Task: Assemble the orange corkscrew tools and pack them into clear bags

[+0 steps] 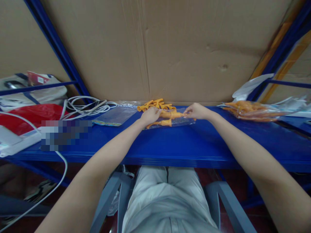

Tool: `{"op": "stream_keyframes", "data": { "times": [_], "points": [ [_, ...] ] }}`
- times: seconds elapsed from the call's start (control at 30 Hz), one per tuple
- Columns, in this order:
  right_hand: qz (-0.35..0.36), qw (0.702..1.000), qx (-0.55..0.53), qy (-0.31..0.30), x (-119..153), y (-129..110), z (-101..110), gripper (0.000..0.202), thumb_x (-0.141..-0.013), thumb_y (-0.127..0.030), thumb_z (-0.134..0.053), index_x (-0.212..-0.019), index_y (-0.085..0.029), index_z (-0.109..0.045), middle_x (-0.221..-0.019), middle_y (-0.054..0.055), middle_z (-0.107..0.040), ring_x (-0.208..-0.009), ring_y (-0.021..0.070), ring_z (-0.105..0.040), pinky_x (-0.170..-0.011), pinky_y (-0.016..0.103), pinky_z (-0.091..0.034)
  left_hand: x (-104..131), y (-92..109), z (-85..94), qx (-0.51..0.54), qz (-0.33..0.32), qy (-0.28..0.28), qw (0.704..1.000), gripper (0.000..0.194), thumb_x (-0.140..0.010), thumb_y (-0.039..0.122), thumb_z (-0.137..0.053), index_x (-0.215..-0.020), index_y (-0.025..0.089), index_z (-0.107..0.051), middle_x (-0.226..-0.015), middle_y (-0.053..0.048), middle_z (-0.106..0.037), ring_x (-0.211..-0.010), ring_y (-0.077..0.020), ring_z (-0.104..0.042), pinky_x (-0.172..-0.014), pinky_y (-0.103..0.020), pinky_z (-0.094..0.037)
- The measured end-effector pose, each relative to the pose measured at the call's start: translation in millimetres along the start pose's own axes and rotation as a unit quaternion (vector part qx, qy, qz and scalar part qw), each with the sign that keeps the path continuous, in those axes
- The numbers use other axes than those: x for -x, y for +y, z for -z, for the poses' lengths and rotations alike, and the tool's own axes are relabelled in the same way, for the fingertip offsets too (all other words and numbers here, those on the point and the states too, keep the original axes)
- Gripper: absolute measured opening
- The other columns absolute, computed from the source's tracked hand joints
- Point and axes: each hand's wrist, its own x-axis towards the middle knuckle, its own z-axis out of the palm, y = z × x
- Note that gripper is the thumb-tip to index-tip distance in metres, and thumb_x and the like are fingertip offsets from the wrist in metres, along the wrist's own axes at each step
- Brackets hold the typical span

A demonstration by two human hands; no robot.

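An orange plastic part (172, 114), long and stepped in width, lies crosswise between my hands. My left hand (150, 116) is closed on its left end. At the narrow right tip, the fingers of my right hand (196, 111) are pinched together on the same part. Just in front of it, a second orange part with a flared end (166, 122) rests on a clear plastic bag (181, 122). Behind my left hand is a pile of several orange branched pieces (157, 103), partly hidden by my fingers.
A flat clear bag (118, 115) and coiled white cable (85, 108) lie to the left on the blue shelf (184, 145). Further left is a red bag (41, 113). Orange parts in clear plastic (247, 110) sit at right. Cardboard (182, 51) backs the shelf.
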Motion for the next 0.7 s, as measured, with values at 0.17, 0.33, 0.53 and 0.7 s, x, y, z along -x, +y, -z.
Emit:
{"op": "stream_keyframes", "data": {
  "times": [0.17,0.33,0.53,0.7],
  "points": [
    [0.015,1.0,-0.006,0.008,-4,-1,-12,0.02,-0.071,-0.028,-0.063,-0.073,-0.013,-0.077,-0.054,-0.001,-0.059,-0.055,0.0119,-0.05,-0.055,0.023,-0.032,1,0,0.1,0.01,-0.007,0.001,1.0,0.047,-0.099,0.039,-0.032,-0.115,0.014,-0.068,-0.124,-0.012,-0.067,-0.122,-0.0251,-0.058,-0.105,-0.039,-0.044],
    [0.045,0.997,-0.058,0.015,-9,-1,-27,0.021,-0.074,-0.028,-0.062,-0.079,-0.014,-0.078,-0.065,0.001,-0.067,-0.058,0.0127,-0.053,-0.057,0.024,-0.035,7,8,6.1,0.022,0.007,-0.015,1.0,0.064,-0.096,0.059,-0.028,-0.114,0.013,-0.069,-0.125,-0.015,-0.067,-0.118,-0.0292,-0.06,-0.101,-0.042,-0.046],
    [0.044,0.983,-0.18,-0.006,-8,0,-27,0.038,-0.079,-0.047,-0.063,-0.094,-0.016,-0.079,-0.081,0.003,-0.074,-0.07,0.0166,-0.061,-0.066,0.026,-0.046,11,13,6.0,0.006,0.013,-0.026,1.0,0.067,-0.087,0.068,-0.043,-0.123,0.016,-0.065,-0.129,-0.014,-0.065,-0.119,-0.0319,-0.059,-0.101,-0.043,-0.046],
    [0.0,0.994,-0.11,-0.007,-6,6,-17,0.037,-0.08,-0.048,-0.065,-0.093,-0.017,-0.08,-0.088,0.005,-0.077,-0.076,0.0185,-0.065,-0.066,0.025,-0.046,9,10,2.2,0.004,0.022,-0.017,1.0,0.06,-0.092,0.062,-0.04,-0.122,0.016,-0.065,-0.127,-0.013,-0.066,-0.119,-0.0307,-0.06,-0.099,-0.042,-0.047]
  ]
}}
